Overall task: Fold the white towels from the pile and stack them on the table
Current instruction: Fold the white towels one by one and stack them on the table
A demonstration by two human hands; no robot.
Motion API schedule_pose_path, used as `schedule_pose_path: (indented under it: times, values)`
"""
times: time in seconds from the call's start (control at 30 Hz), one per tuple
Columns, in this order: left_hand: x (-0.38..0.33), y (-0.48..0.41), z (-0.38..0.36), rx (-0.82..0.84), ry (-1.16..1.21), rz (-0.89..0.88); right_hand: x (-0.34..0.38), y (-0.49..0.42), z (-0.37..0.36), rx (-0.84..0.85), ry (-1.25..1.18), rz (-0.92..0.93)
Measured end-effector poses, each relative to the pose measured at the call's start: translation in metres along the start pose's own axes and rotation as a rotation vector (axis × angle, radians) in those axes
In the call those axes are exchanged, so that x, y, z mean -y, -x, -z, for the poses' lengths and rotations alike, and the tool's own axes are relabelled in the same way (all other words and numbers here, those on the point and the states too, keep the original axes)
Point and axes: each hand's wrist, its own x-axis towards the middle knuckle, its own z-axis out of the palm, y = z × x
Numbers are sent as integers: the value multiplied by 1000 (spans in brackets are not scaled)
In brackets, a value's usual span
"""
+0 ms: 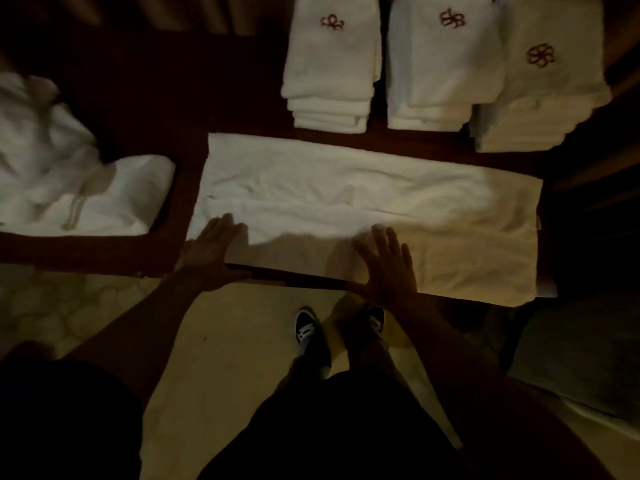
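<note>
Dim light. Nearest, my dark shoes [310, 332] on the pale floor [221, 341], just below the desk [166, 109] edge. My left hand [211, 252] lies flat with straight fingers at the near left corner of the spread towel [363, 199], fingertips on the cloth, heel of the hand over the desk edge, gripping nothing. My right hand [388, 268] is flat too, fingers spread, palm down on the towel's near edge about mid-length, pressing rather than holding. The towel is laid out as a long strip across the desk from left to right, wrinkled along its middle, near edge in shadow. To the left, apart from it, sits the crumpled pile of unfolded white towels [62, 174]. At the far side, three stacks of folded white towels stand in a row: left stack [329, 71], middle stack [443, 71], right stack [540, 98], each top towel showing a dark red embroidered logo [332, 22]. The right stack's near edge nearly meets the spread towel's far edge.
</note>
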Motion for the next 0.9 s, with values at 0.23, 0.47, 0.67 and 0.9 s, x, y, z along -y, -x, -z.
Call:
schedule_pose_path:
  times: [0.23, 0.47, 0.67, 0.9]
  values:
    - [21, 4, 4, -68, 76, -207, 6, 4, -8, -34, 3, 33]
    - [31, 22, 2, -144, 136, -235, -2, 10, 6, -291, -42, 243]
    - [5, 25, 32, -293, 174, -69, -11, 9, 22, -366, -228, 134]
    - [-4, 9, 53, -424, 270, -27, -21, 5, 50, -346, -366, -7]
